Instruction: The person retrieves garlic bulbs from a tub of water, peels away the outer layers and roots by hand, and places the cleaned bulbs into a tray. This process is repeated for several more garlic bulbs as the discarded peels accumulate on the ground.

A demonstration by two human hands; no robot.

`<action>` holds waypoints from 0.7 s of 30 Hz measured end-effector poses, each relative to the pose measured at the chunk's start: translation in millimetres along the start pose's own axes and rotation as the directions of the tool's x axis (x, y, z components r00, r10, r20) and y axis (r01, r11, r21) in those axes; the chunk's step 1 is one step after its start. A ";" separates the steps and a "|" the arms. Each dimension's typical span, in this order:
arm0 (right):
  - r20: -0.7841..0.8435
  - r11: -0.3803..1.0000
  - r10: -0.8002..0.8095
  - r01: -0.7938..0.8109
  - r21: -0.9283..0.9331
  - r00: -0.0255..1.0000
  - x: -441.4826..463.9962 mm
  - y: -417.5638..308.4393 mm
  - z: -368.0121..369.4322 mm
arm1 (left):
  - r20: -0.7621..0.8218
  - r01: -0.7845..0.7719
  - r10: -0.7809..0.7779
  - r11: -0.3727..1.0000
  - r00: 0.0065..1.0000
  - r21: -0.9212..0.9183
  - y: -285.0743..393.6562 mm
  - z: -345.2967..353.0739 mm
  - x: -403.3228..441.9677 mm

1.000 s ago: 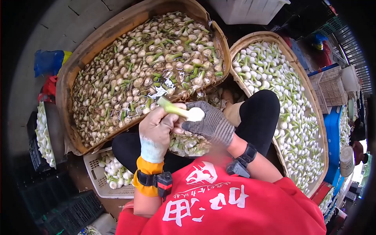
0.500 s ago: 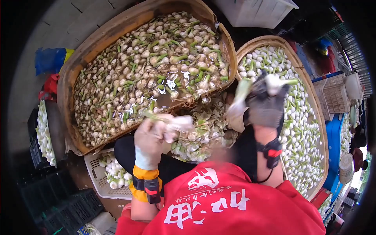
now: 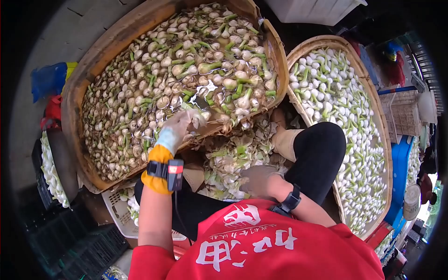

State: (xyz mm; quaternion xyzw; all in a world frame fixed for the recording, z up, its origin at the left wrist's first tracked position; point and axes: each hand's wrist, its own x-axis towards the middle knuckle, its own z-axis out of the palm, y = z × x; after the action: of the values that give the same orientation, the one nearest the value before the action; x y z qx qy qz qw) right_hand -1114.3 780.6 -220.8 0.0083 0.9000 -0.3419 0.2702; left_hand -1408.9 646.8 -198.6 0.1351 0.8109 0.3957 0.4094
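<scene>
My left hand (image 3: 178, 125), in a pale glove, hangs over the near edge of the large brown tub (image 3: 74, 133). Its fingers are closed round a garlic bulb (image 3: 198, 119), partly smeared by motion. Under and beyond it, unpeeled garlic with cut green stems (image 3: 163, 63) floats in murky water. My right hand (image 3: 259, 180), in a dark grey glove, is blurred over the heap of garlic peelings (image 3: 233, 161) between my legs. Its fingers cannot be made out. On the right, a shallow basket (image 3: 379, 126) is full of white peeled garlic (image 3: 357, 149).
A pale plastic crate (image 3: 116, 210) holding white bulbs sits by my left leg. My bent right knee (image 3: 324, 142) rises beside the right basket. Dark crates (image 3: 77, 252) stand at lower left, a white bin (image 3: 317, 9) at the top, and stacked baskets (image 3: 401, 112) at far right.
My left hand has moved up and forward to the brown tub's edge. My right hand has come from the right basket back to the peelings; the white bulb no longer shows in it.
</scene>
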 end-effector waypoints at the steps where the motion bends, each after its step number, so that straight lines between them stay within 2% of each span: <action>1: 0.004 1.000 0.011 -0.011 0.004 1.000 -0.2 1.8 -4.9 | 0.032 -0.084 0.079 0.977 0.996 0.198 -6.9 0.1 21.2; 2: -0.118 0.996 -0.031 0.040 0.077 0.993 -2.6 1.4 -15.6 | 0.075 -0.043 0.023 0.959 0.997 0.280 -5.8 8.9 39.7; 3: -0.247 0.986 -0.050 0.087 0.141 0.968 -8.0 -0.3 -29.4 | 0.162 -0.254 0.221 0.941 0.962 0.225 -22.7 18.0 59.3; 4: -0.184 0.998 0.048 -0.038 0.055 0.982 -13.4 -10.5 -52.9 | 0.232 -0.394 0.327 0.846 0.916 0.359 -75.8 23.3 109.7; 5: -0.195 0.995 0.094 -0.085 0.054 0.976 -14.1 -7.8 -58.0 | 0.312 -0.528 0.426 0.711 0.849 0.465 -117.4 28.3 158.0; 7: -0.349 0.998 0.057 -0.041 0.053 0.936 -16.4 -3.5 -66.3 | 0.357 -0.292 0.144 0.867 0.923 0.403 -121.1 46.2 177.2; 8: -0.436 0.988 0.114 -0.058 0.142 0.893 -18.3 -6.1 -72.4 | 0.302 -0.048 -0.007 0.984 0.953 0.174 -99.3 58.6 164.6; 9: -0.438 0.987 0.127 -0.071 0.143 0.890 -17.1 -6.6 -72.8 | 0.478 0.409 -0.136 0.740 0.868 -0.533 -95.8 66.4 157.1; 10: -0.529 0.981 0.142 -0.048 0.188 0.837 -14.1 -8.0 -72.0 | 0.698 0.468 0.146 0.644 0.701 -0.605 -84.5 63.8 149.8; 11: -0.614 0.973 0.156 -0.013 0.231 0.774 -11.2 -9.5 -70.6 | 0.776 0.553 0.435 0.544 0.456 -0.631 -67.9 54.0 137.3; 12: -0.600 0.970 0.143 0.010 0.243 0.787 -9.3 -11.2 -73.7 | 0.602 0.412 0.178 0.578 0.778 -0.704 -34.4 55.3 103.5; 13: -0.599 0.968 0.137 0.022 0.251 0.789 -8.8 -14.9 -76.1 | 0.281 0.264 -0.081 0.651 0.956 -0.712 -0.8 61.4 62.9; 15: -0.690 0.985 0.051 0.076 0.153 0.722 -5.6 -23.2 -78.0 | 0.367 0.242 0.105 0.583 0.924 -0.775 23.1 51.6 7.8; 16: -0.779 0.984 -0.001 0.140 0.111 0.627 0.0 -26.2 -76.2 | 0.375 0.234 0.172 0.532 0.911 -0.813 36.0 50.9 -25.5; 17: -0.773 0.978 -0.019 0.173 0.117 0.634 5.4 -30.7 -77.1 | 0.380 0.231 0.231 0.487 0.896 -0.842 37.8 53.1 -48.2; 19: -0.902 0.967 -0.091 0.255 0.021 0.421 10.2 -43.4 -84.5 | 0.252 0.150 0.187 0.437 0.949 -0.887 50.5 63.3 -96.9; 21: -0.891 0.964 -0.048 0.254 0.077 0.451 3.1 -57.6 -90.0 | 0.160 0.137 0.077 0.248 0.984 -0.959 56.4 74.0 -125.0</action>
State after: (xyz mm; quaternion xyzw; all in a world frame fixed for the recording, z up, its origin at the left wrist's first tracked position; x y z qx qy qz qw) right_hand -1171.8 791.8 -131.3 0.1302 0.8675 -0.3987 -0.2674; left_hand -1279.2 654.9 -112.5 -0.1258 0.3609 0.7882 0.4823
